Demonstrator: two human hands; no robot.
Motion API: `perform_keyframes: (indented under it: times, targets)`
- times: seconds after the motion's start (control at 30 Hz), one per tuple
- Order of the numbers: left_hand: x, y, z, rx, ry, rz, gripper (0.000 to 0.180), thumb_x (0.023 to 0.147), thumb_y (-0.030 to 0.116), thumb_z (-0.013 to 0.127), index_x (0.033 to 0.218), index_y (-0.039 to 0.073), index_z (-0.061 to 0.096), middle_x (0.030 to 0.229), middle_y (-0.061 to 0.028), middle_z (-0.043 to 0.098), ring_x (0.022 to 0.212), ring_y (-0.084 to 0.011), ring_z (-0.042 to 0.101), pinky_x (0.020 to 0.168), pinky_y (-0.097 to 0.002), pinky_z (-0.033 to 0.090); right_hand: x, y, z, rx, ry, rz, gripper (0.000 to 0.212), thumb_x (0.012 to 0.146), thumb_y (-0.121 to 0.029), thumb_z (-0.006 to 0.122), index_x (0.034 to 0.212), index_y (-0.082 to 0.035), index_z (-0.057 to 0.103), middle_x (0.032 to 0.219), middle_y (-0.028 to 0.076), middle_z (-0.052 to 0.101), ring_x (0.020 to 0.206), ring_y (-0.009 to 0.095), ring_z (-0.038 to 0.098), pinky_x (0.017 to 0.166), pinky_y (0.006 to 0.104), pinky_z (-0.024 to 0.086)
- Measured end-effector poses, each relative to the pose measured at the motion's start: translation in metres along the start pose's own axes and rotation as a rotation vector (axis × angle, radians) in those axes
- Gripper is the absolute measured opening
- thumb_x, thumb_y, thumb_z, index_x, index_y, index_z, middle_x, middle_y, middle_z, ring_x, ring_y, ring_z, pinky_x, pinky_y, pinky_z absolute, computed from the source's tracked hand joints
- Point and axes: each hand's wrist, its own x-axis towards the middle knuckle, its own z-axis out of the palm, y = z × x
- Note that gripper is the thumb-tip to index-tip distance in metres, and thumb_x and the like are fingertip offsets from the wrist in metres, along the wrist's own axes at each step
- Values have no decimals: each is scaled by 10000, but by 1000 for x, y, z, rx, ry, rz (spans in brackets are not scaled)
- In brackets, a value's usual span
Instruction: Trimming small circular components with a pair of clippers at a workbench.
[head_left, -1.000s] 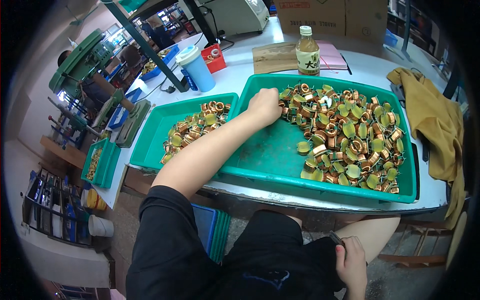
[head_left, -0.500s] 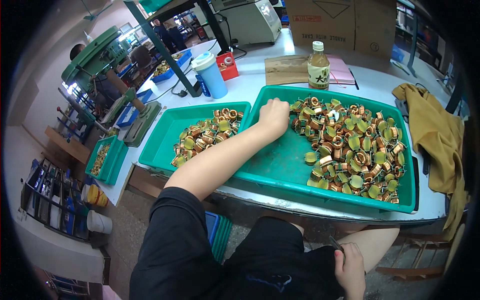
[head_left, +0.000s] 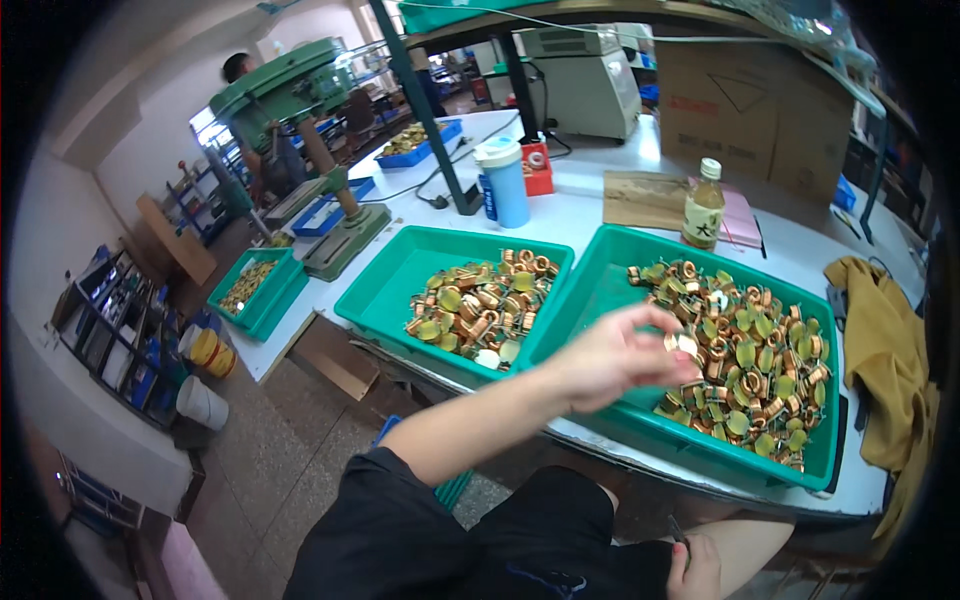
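Observation:
My left hand (head_left: pixel 625 360) is raised over the near left part of the large green tray (head_left: pixel 575 290), thumb and fingers curled around a shiny copper-wound coil (head_left: pixel 682 344). Behind the fingertips lies a heap of copper coils (head_left: pixel 755 385) with yellow-green flat pieces, filling the tray's right side. More such coils (head_left: pixel 470 312) are gathered in the smaller green tray (head_left: pixel 385 262) to the left. Low by my lap, my right hand (head_left: pixel 697 568) is closed on a slim dark metal tool (head_left: pixel 677 529); its exact kind is too small to tell.
Behind the trays stand a drink bottle (head_left: pixel 703 208), a light blue cup (head_left: pixel 507 185) and a red box (head_left: pixel 537 170). A green drill press (head_left: pixel 345 235) is at the left, near a stacked green bin (head_left: pixel 258 290). A mustard cloth (head_left: pixel 885 340) hangs over the right edge.
My left hand has moved from the large tray's far left side nearer and to the right, turning so that its fingertips show around a coil. The view has shifted; my right hand still holds its tool.

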Motion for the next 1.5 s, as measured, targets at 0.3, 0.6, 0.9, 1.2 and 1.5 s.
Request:
perform_keyframes:
  times: [0.3,0.6,0.9,1.2,1.5]
  targets:
    - [-54,-67,48,-171,-77,-117,387,795,-35,650,1076,12,388,1007,-175,602,864,-222,639,750,-264,549,-13,-18,-20,245,-107,420,153,828,-68,500,948,10,554,846,144,586,701,289,523,654,348,426]
    - [-57,-119,49,287,-57,298,675,669,-142,707,1191,-12,300,1136,-228,552,1026,-315,597,843,-336,540,5,-40,-45,272,113,352,168,827,-119,552,932,11,534,819,119,532,705,249,487,664,308,416]
    - [-62,-131,40,284,-110,200,773,630,-145,726,1235,18,273,1101,-246,574,956,-311,622,803,-346,554,29,-37,-28,-60,252,146,233,812,-221,605,876,-5,549,797,90,519,690,246,464,663,332,410]
    - [-59,-127,29,334,-217,173,756,646,-134,722,1240,-30,266,1094,-236,587,901,-262,635,759,-309,558,36,-26,-33,-347,257,-56,342,844,-360,580,856,-20,551,772,86,511,661,232,447,663,347,406]
    - [-55,-122,33,518,-322,199,727,646,-133,723,1216,-43,281,1095,-232,589,880,-254,636,740,-294,557,33,-19,-33,-355,226,-89,366,873,-389,542,828,-26,538,748,88,498,621,225,425,614,342,405]
